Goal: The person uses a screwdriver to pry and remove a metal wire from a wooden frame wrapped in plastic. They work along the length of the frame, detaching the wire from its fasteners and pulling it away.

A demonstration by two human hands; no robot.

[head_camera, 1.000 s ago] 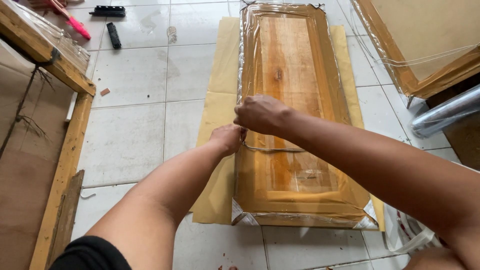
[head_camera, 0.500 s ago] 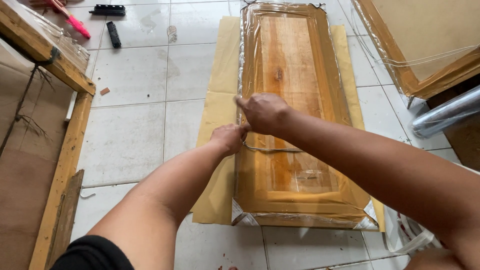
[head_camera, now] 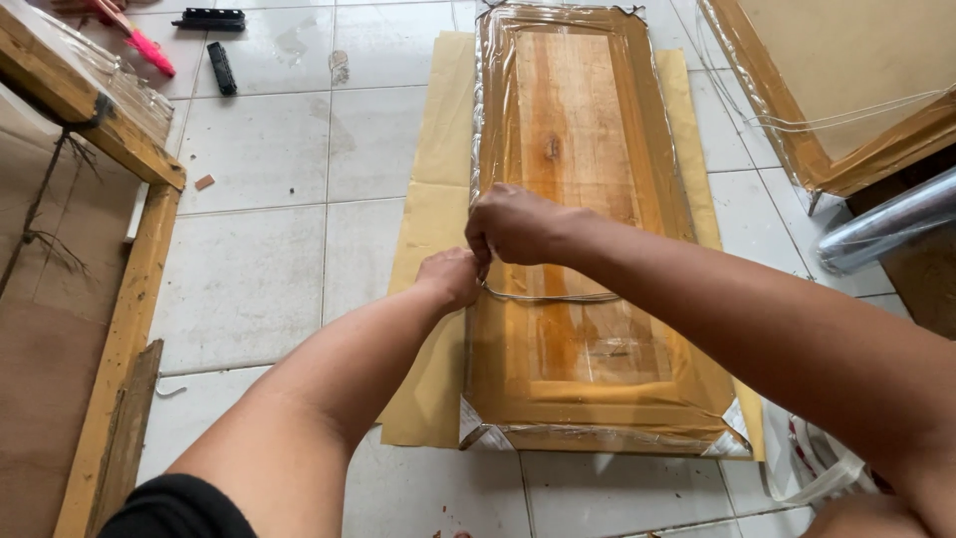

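Right hand (head_camera: 518,224) moved left, meeting left hand (head_camera: 450,277) on plastic-wrapped wooden panel (head_camera: 578,130).

A wooden panel door (head_camera: 588,229) wrapped in clear plastic film lies flat on a sheet of brown paper (head_camera: 433,229) spread over the white tiled floor (head_camera: 259,219). The left hand (head_camera: 450,277) and right hand (head_camera: 513,225) meet at the door's left edge, both closed on the film there, where a raised fold of it runs across the wood. A second wrapped panel (head_camera: 846,90) lies at upper right, and a pink-handled tool (head_camera: 139,42) lies at upper left.
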